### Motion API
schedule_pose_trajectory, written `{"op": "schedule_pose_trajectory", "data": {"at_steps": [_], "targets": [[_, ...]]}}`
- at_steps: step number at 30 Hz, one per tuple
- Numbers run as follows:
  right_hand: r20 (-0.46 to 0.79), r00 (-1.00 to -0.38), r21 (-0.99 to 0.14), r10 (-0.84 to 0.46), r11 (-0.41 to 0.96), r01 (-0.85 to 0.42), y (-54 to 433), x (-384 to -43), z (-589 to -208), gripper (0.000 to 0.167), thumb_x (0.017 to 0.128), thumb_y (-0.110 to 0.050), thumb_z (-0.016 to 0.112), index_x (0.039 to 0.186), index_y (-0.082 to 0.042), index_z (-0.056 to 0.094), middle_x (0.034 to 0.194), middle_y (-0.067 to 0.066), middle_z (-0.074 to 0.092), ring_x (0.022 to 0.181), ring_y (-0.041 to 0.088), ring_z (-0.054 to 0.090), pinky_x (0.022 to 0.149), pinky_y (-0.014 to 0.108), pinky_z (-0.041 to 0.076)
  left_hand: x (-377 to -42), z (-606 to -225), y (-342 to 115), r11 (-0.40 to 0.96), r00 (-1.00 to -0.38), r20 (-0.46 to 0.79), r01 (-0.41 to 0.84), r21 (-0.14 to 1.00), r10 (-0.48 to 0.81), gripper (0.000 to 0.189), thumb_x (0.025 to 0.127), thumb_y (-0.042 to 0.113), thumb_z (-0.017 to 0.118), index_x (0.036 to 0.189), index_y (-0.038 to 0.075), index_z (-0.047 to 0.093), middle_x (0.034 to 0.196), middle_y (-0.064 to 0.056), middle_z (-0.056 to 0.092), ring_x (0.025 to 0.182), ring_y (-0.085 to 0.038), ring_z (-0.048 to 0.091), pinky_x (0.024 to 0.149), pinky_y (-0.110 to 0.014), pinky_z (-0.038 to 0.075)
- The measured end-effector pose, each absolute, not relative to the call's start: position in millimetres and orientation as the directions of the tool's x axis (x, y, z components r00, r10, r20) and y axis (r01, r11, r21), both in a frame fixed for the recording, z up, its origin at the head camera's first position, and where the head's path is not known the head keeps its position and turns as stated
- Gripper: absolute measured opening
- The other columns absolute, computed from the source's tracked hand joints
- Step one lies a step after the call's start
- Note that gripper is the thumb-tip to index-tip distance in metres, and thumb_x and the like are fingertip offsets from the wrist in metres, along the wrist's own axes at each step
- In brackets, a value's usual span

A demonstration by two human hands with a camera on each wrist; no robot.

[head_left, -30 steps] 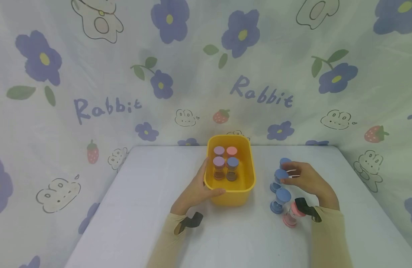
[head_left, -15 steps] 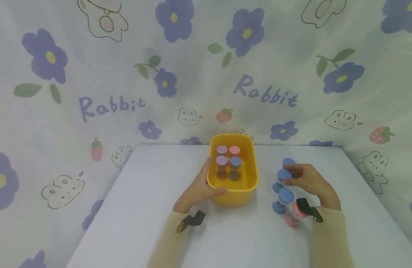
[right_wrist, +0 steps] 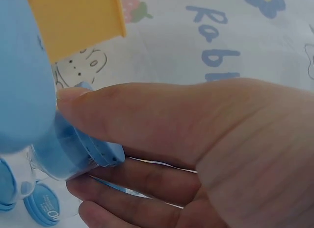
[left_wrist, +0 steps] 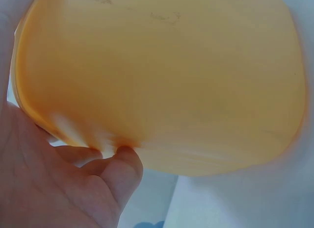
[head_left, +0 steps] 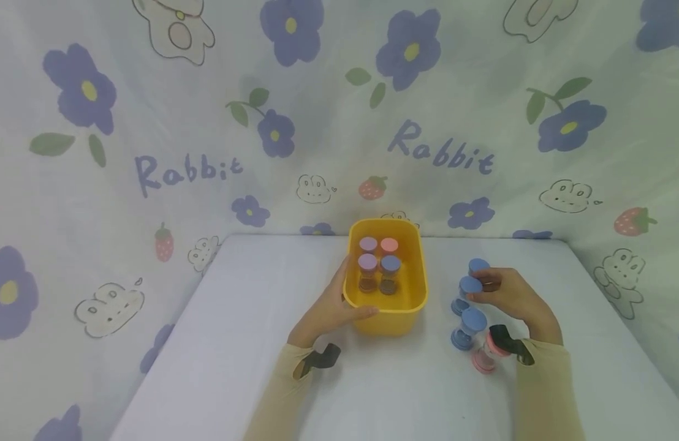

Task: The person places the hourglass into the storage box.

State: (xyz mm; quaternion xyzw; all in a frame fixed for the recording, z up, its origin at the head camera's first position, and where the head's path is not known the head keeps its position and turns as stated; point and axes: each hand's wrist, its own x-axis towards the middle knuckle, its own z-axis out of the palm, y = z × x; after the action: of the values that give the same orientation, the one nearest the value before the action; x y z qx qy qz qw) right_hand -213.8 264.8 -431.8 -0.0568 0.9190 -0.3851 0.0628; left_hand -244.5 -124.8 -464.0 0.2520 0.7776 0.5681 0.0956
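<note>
My left hand [head_left: 328, 309] grips the near left corner of a yellow plastic bin [head_left: 386, 324], thumb along the front rim and fingers on the left side. Inside the bin stand several sand timers: two with purple caps [head_left: 367, 262], one blue-capped timer [head_left: 390, 264] and one pink-capped timer [head_left: 390, 244]. At the right, my right hand [head_left: 510, 295] pinches the middle blue sand timer [head_left: 470, 285] between thumb and fingers. In the right wrist view that timer [right_wrist: 64, 149] is partly hidden by the thumb. Its fingers also overlap a farther blue timer [head_left: 478, 264].
Nearer me stand another blue timer [head_left: 474, 321] and a pink timer [head_left: 484, 360], close to the right wrist strap [head_left: 510, 343]. A patterned cloth [head_left: 317, 122] hangs behind the white table [head_left: 251, 294].
The right hand's thumb and fingers have closed in around the middle blue timer. The head view has shifted slightly; the left hand stays on the bin.
</note>
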Motion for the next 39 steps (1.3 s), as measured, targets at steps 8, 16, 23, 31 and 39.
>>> {"op": "schedule_pose_trajectory", "data": {"at_steps": [8, 16, 23, 31, 39], "targets": [[-0.105, -0.985, -0.728, -0.135, 0.685, -0.016, 266, -213, -432, 0.068, 0.088, -0.03, 0.083, 0.139, 0.007, 0.057, 0.134, 0.029, 0.065, 0.119, 0.042, 0.069, 0.099, 0.054, 0.059, -243, -463, -124, 0.238, -0.852, 0.136, 0.29, 0.927, 0.506, 0.122, 0.079, 0.039, 0.089, 0.167, 0.03, 0.005, 0.172, 0.002, 0.023, 0.154, -0.035, 0.034, 0.128, -0.062, 0.026], [-0.052, -0.991, -0.712, -0.12, 0.7, -0.047, 265, -212, -426, 0.065, 0.09, -0.032, 0.081, 0.139, 0.004, 0.059, 0.132, 0.026, 0.068, 0.118, 0.041, 0.069, 0.098, 0.057, 0.059, -244, -460, -123, 0.237, -0.853, 0.139, 0.29, 0.927, 0.503, 0.119, 0.08, 0.04, 0.088, 0.166, 0.031, 0.007, 0.169, 0.009, 0.025, 0.153, -0.035, 0.035, 0.127, -0.063, 0.027], [-0.021, -0.997, -0.725, -0.081, 0.688, -0.04, 260, -207, -418, 0.067, 0.091, -0.038, 0.079, 0.143, 0.0, 0.057, 0.137, 0.024, 0.065, 0.122, 0.041, 0.066, 0.1, 0.058, 0.057, -242, -461, -125, 0.267, -0.866, 0.114, 0.272, 0.925, 0.487, 0.121, 0.08, 0.042, 0.088, 0.167, 0.031, 0.005, 0.172, 0.006, 0.021, 0.156, -0.034, 0.032, 0.128, -0.063, 0.025], [0.052, -0.998, -0.739, -0.045, 0.67, -0.069, 255, -200, -403, 0.061, 0.093, -0.04, 0.077, 0.14, -0.005, 0.06, 0.132, 0.018, 0.069, 0.115, 0.023, 0.069, 0.089, 0.02, 0.055, -243, -461, -126, 0.241, -0.853, 0.136, 0.29, 0.926, 0.503, 0.118, 0.081, 0.039, 0.088, 0.166, 0.033, 0.006, 0.172, 0.0, 0.024, 0.153, -0.036, 0.034, 0.127, -0.064, 0.027], [0.106, -0.994, -0.765, -0.007, 0.639, -0.086, 248, -193, -395, 0.057, 0.094, -0.036, 0.077, 0.139, -0.005, 0.061, 0.128, 0.018, 0.069, 0.094, -0.014, 0.058, 0.08, 0.007, 0.05, -242, -460, -125, 0.246, -0.861, 0.123, 0.275, 0.929, 0.494, 0.116, 0.081, 0.037, 0.088, 0.163, 0.043, 0.007, 0.171, 0.003, 0.025, 0.154, -0.033, 0.035, 0.128, -0.061, 0.027]]}}
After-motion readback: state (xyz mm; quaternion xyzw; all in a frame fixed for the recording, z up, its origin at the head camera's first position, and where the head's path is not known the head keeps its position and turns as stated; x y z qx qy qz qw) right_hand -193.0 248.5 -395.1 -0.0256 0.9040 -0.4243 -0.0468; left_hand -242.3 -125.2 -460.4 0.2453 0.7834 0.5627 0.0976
